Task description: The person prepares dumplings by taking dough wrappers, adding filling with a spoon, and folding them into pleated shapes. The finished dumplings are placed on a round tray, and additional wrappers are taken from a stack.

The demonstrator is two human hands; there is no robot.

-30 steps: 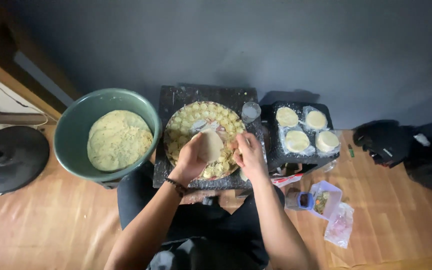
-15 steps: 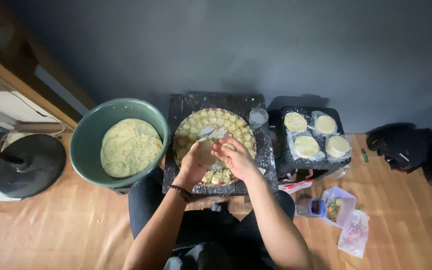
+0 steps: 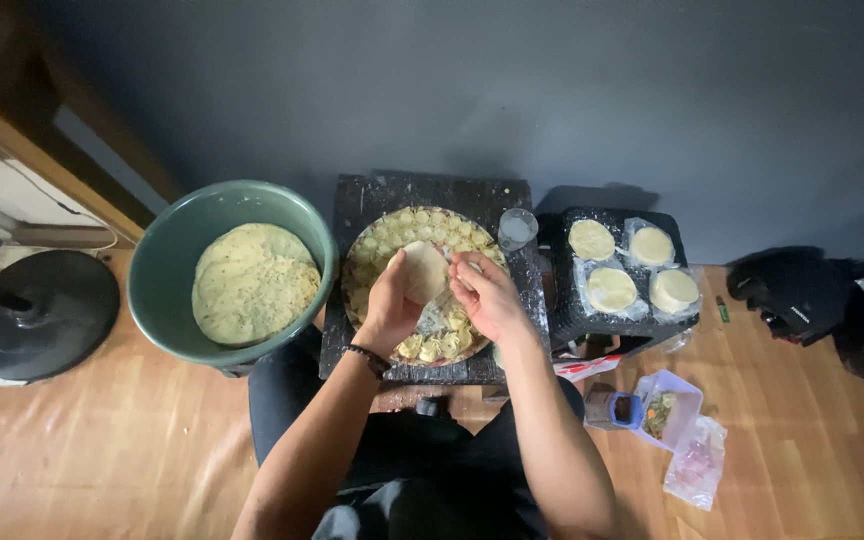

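My left hand (image 3: 389, 303) holds a round pale dough wrapper (image 3: 422, 270) flat on its palm and fingers, above a round tray (image 3: 367, 252) packed with several folded dumplings. My right hand (image 3: 485, 293) hovers just right of the wrapper, fingers curled, its tips close to the wrapper's edge; what it pinches is hidden. The tray rests on a small black floured table (image 3: 372, 195). A large green bowl (image 3: 167, 265) with pale green-flecked filling (image 3: 252, 282) stands to the left.
A small clear cup (image 3: 516, 227) stands right of the tray. A second black stool (image 3: 607, 325) carries several stacks of round wrappers (image 3: 612, 288) in plastic. Plastic containers and bags (image 3: 677, 425) lie on the wooden floor. A black fan base (image 3: 37, 315) sits far left, a dark bag (image 3: 802, 295) far right.
The camera view has shifted and steadied. The wrapper stays in my left hand while my right hand has moved slightly right of it.
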